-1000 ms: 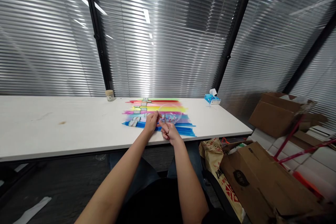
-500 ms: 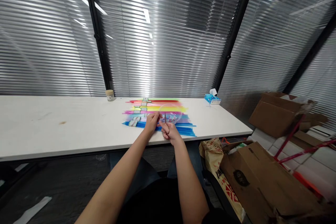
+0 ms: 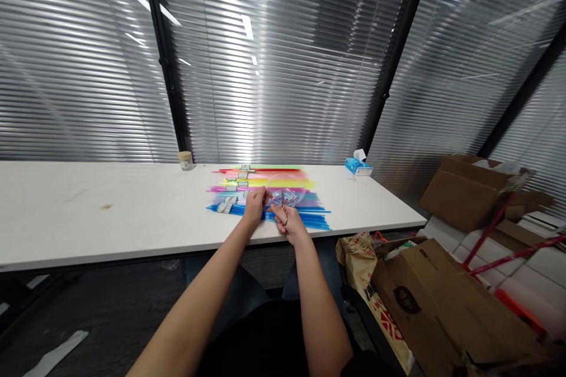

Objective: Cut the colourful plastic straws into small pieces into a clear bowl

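Note:
Bundles of coloured straws point(image 3: 265, 188) lie side by side on the white table point(image 3: 110, 212), running from red and yellow at the back to blue at the front. A clear plastic bowl point(image 3: 287, 191) with small coloured bits in it rests on them. My right hand point(image 3: 287, 222) is closed on a small pair of scissors point(image 3: 282, 200), blades pointing up beside the bowl. My left hand point(image 3: 255, 203) pinches a thin piece right by the blades; what it is I cannot make out.
A small beige jar point(image 3: 185, 159) stands at the back of the table and a blue tissue pack point(image 3: 358, 166) at its back right. Open cardboard boxes point(image 3: 442, 300) and red rods point(image 3: 499, 235) crowd the floor on the right. Window blinds fill the background.
My right hand with the scissors has shifted slightly right and its blades have tilted; the left hand stays pinched at the same spot.

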Motion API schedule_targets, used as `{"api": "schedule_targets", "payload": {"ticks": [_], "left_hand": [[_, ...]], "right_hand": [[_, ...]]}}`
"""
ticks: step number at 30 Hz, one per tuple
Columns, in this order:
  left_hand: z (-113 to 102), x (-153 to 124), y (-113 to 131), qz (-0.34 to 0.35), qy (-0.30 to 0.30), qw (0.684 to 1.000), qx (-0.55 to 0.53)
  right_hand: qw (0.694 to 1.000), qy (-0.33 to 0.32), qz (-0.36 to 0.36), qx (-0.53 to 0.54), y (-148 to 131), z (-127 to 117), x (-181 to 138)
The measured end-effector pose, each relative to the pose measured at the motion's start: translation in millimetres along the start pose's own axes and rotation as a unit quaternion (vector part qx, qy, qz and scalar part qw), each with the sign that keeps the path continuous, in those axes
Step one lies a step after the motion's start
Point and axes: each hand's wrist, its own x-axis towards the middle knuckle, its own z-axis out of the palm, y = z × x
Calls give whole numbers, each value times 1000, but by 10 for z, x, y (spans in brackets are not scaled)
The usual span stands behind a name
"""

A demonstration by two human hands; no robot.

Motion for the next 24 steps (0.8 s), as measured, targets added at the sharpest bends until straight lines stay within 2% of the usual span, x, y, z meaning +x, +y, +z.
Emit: {"api": "schedule_targets", "payload": {"ticks": [24], "left_hand": [[11,14,12,3,17,1000,-5]], "right_hand": [[999,-36,21,25,4,-16,2]]}}
